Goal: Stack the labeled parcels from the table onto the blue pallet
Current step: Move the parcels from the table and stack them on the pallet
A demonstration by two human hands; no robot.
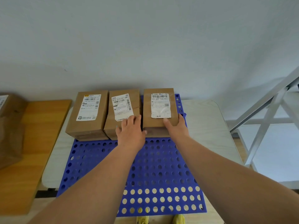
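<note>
Three brown labeled parcels stand side by side along the far edge of the blue perforated pallet (145,167): a left parcel (88,113), a middle parcel (120,110) and a right parcel (159,109). My left hand (131,132) lies with straight fingers on the near top of the middle parcel, its thumb reaching toward the right parcel. My right hand (175,126) holds the near right corner of the right parcel, thumb on top and fingers along its right side.
The pallet lies on a pale table (208,126). To the left is a wooden table (37,143) with more brown parcels (9,126) at the frame edge. A grey metal rack (267,120) stands on the right. The wall is just behind the parcels.
</note>
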